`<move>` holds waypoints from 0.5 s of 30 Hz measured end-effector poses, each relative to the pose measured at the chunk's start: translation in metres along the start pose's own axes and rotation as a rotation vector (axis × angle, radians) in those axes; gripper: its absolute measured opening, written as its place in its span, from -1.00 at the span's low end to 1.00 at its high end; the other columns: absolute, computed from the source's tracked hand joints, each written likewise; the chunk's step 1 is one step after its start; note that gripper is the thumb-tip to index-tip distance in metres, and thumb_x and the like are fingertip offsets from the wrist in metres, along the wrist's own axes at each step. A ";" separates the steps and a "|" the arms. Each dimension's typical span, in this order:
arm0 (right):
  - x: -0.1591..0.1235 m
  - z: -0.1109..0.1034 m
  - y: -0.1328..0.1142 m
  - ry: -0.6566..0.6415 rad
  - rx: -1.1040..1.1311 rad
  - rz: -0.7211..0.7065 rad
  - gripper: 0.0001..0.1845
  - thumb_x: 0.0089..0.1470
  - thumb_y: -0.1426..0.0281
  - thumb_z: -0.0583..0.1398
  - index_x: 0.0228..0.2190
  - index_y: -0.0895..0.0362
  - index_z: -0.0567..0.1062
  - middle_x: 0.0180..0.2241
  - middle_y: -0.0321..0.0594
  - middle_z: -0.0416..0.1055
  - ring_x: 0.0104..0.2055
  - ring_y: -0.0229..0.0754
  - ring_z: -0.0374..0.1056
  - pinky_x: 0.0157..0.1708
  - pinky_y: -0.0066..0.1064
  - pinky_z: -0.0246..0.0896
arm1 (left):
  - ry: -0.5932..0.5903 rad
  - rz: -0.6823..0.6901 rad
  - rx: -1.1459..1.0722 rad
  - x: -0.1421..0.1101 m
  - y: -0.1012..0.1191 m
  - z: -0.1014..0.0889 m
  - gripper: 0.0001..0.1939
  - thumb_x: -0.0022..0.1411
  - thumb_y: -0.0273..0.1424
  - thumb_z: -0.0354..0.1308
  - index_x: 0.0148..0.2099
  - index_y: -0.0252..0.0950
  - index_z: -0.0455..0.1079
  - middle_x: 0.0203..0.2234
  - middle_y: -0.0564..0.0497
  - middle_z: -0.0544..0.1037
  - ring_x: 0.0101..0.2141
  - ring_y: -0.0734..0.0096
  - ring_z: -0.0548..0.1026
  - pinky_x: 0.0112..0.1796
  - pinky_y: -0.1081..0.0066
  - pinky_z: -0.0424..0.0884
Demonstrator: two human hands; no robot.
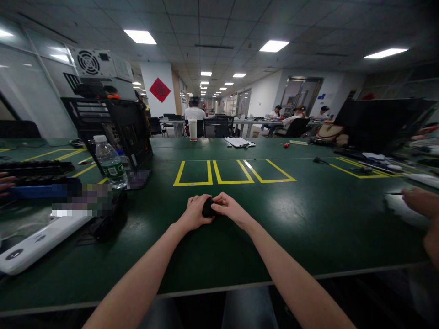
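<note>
While the left hand (195, 214) clamps its fingers around a small black object (207, 208) over the counter (212, 256), the right hand (232, 209) pinches its right side; it looks light and stiff, probably best gripped around its sides.

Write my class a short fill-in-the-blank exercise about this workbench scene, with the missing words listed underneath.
1. The left grip and right grip both touch a small object coloured ____.
2. Just beyond it, yellow tape marks out ____ side-by-side outlines.
3. The cap on the green-labelled bottle is ____.
4. The diamond-shaped sign on the pillar is mainly ____.

Missing words: black; three; white; red.
</note>
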State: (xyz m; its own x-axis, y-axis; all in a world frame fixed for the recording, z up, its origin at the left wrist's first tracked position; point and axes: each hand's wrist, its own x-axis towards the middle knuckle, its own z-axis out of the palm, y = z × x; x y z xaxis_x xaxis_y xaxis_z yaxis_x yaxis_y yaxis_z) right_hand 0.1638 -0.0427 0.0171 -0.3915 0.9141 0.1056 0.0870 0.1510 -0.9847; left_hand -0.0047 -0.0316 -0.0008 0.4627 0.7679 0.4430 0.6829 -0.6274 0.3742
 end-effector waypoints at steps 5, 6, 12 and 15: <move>0.004 0.000 0.006 0.027 -0.004 0.068 -0.63 -0.18 0.29 0.21 -0.26 0.12 0.30 -0.23 -0.19 0.30 -0.14 -0.17 0.23 -0.17 -0.25 0.17 | -0.005 -0.012 -0.015 0.000 -0.001 0.000 -0.41 -0.17 -0.34 0.22 -0.05 -0.21 0.11 -0.23 0.01 0.35 -0.22 0.23 0.29 -0.16 0.26 0.11; 0.005 -0.001 0.007 0.025 0.001 0.088 -0.61 -0.17 0.29 0.21 -0.24 0.12 0.30 -0.21 -0.18 0.30 -0.13 -0.16 0.23 -0.16 -0.25 0.17 | -0.007 -0.015 -0.019 0.000 -0.001 0.000 -0.41 -0.17 -0.34 0.22 -0.04 -0.21 0.11 -0.23 0.01 0.35 -0.22 0.23 0.29 -0.16 0.26 0.11; 0.001 -0.002 0.001 -0.062 0.010 0.098 -0.61 -0.19 0.32 0.23 -0.25 0.12 0.29 -0.22 -0.19 0.32 -0.13 -0.17 0.25 -0.12 -0.22 0.14 | -0.031 -0.030 -0.024 0.000 0.001 -0.002 -0.40 -0.15 -0.34 0.20 -0.02 -0.20 0.11 -0.21 0.00 0.34 -0.20 0.21 0.29 -0.14 0.23 0.10; -0.002 -0.001 -0.004 -0.061 0.019 0.079 -0.62 -0.20 0.33 0.24 -0.27 0.11 0.29 -0.25 -0.22 0.33 -0.15 -0.18 0.26 -0.13 -0.23 0.14 | -0.032 -0.030 -0.030 0.000 0.003 -0.004 -0.42 -0.15 -0.34 0.20 -0.03 -0.20 0.11 -0.21 0.01 0.35 -0.21 0.21 0.29 -0.15 0.23 0.11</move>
State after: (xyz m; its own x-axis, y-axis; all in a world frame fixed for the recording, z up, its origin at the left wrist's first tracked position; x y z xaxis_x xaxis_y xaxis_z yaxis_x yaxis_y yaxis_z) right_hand 0.1649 -0.0447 0.0210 -0.4390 0.8983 0.0198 0.1023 0.0718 -0.9922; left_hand -0.0052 -0.0340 0.0033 0.4609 0.7897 0.4050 0.6794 -0.6075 0.4114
